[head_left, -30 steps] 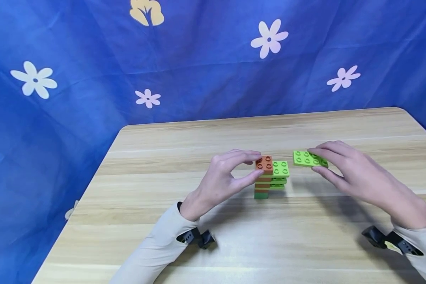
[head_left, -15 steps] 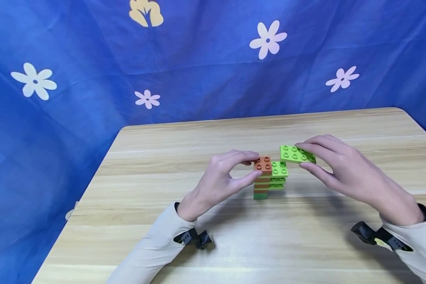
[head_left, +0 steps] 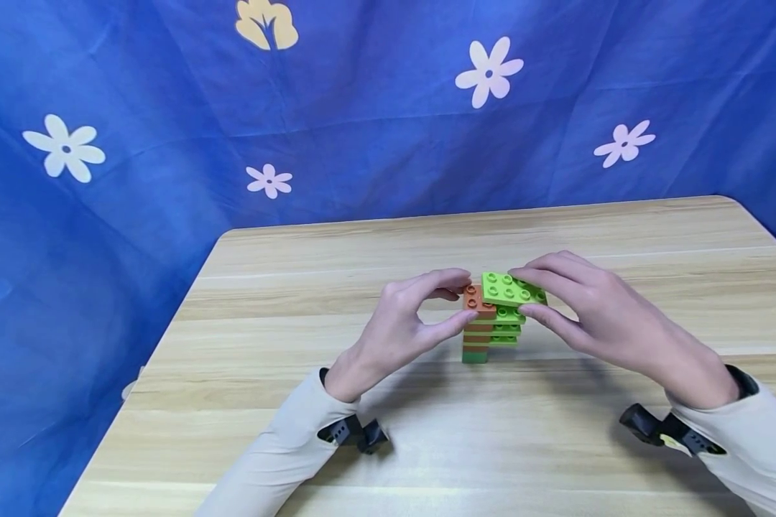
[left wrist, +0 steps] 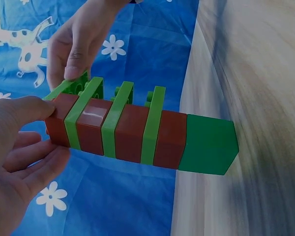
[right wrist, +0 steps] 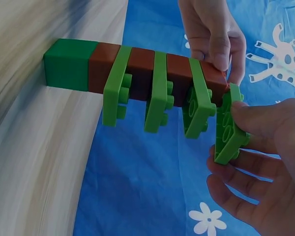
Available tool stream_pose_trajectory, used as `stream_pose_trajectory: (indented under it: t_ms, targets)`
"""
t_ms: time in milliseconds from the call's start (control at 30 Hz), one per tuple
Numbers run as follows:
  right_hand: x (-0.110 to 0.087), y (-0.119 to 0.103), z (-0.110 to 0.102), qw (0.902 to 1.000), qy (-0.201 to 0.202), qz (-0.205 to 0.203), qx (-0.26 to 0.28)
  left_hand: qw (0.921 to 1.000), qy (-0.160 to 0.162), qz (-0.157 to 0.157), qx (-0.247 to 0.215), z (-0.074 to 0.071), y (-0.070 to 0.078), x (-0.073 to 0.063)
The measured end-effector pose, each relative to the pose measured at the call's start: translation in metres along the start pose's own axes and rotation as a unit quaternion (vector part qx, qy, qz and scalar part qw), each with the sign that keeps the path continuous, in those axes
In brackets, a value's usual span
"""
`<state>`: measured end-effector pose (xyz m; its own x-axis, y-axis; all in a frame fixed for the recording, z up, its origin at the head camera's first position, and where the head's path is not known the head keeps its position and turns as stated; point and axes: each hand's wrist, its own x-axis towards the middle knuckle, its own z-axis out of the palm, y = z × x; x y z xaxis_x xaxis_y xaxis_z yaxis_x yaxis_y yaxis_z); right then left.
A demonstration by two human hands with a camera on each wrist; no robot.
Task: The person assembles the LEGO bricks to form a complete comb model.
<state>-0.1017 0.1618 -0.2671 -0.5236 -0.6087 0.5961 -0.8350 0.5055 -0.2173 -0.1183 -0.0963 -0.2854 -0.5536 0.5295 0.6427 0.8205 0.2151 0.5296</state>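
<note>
A tower of toy building bricks stands upright on the table, its dark green brick (left wrist: 209, 144) at the bottom. Above that, reddish-brown bricks alternate with light green plates that jut out to the right. My left hand (head_left: 397, 327) grips the top brown brick (head_left: 481, 311) between thumb and fingers. My right hand (head_left: 595, 301) pinches another light green plate (head_left: 501, 289) by its right end, studs up. This plate's left end overlaps the top brown brick in the head view. From the right wrist view, the held plate (right wrist: 226, 129) is tilted right at that brick's studs.
The wood-grain table (head_left: 265, 301) lies under both forearms. Behind it hangs a blue cloth (head_left: 362, 108) with white flowers. A black wrist camera (head_left: 371, 436) sits under the left wrist, and another camera (head_left: 641, 424) under the right.
My right hand has carried the light green plate leftward, from beside the tower to over its top. The left hand keeps its hold on the top brown brick, nearly still.
</note>
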Motion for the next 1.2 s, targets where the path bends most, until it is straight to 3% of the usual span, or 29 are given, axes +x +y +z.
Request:
stream_pose_trajectory:
  t_ms: [567, 867, 1200]
  targets:
    - [0.008, -0.004, 0.003, 0.9997, 0.01, -0.023, 0.007, 0.9998, 0.003, 0.01, 0.017, -0.005, 0.001, 0.005]
    - [0.01, -0.007, 0.004, 0.9996, 0.011, -0.026, 0.006, 0.999, 0.007, -0.002, 0.043, -0.008, 0.003, 0.004]
    - [0.011, -0.008, 0.004, 0.9997, 0.006, -0.023, 0.004, 0.9993, 0.012, 0.007, 0.034, -0.008, 0.002, 0.005]
